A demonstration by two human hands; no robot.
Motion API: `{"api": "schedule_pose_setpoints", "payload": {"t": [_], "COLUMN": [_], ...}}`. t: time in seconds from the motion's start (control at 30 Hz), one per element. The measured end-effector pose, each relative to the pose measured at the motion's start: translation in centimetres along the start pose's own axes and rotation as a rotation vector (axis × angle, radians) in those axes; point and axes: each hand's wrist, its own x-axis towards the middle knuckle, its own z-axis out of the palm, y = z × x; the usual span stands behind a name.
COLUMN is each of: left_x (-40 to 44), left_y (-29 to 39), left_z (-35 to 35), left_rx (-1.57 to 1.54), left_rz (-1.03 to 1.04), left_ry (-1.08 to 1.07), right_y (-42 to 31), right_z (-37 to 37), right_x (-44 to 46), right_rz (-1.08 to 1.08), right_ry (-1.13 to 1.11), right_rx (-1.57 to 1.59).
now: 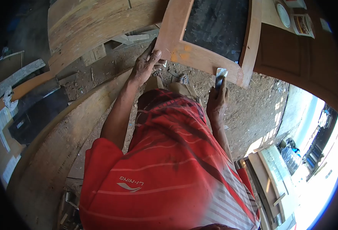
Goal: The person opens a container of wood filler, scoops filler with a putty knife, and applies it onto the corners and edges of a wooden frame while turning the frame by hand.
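A wooden door frame with a dark panel reaches toward me from the top of the view. Orange-yellow filler patches mark its near left corner. My left hand is closed at that corner, thumb along the edge; a small whitish bit shows by its fingers, too small to name. In my right hand is a putty knife, its metal blade pointing up at the near rail's right end. Whether the blade touches the wood I cannot tell.
Large wooden boards lie at upper left, and a long curved plank runs along my left. A brown panelled door at right bears a labelled tub and a white lid. Stacked planks sit lower right.
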Motion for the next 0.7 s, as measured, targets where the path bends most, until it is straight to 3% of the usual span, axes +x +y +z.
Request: {"api": "schedule_pose_setpoints", "payload": {"t": [0.1,0.13,0.2,0.27,0.4,0.53,0.7], "left_x": [0.3,0.4,0.2,1.4,1.5,0.5,0.4], "left_y": [0.3,0.6,0.9,2.0,0.4,0.4,0.5], "left_z": [-0.3,-0.3,-0.4,0.0,-0.8,-0.5,-0.5], "left_rx": [0.031,0.047,0.078,0.077,0.077,0.064,0.062], "left_rz": [-0.024,-0.031,-0.034,0.015,-0.038,-0.050,-0.055], "left_ry": [-0.024,-0.031,-0.047,-0.013,-0.060,-0.038,-0.028], "right_y": [3.0,2.1,10.0,6.1,0.3,-0.8,-0.4], "right_z": [3.6,2.2,7.0,3.2,-1.5,-2.0,-1.6], "right_x": [-2.7,-3.9,-10.8,-9.9,-6.4,-2.9,-2.5], "right_rz": [0.015,0.098,-0.047,0.310,0.255,0.426,0.541], "right_ry": [0.055,-0.183,-0.212,-0.274,0.028,0.178,0.175], "right_rx": [0.065,0.004,-0.070,-0.001,0.426,0.440,0.425]}}
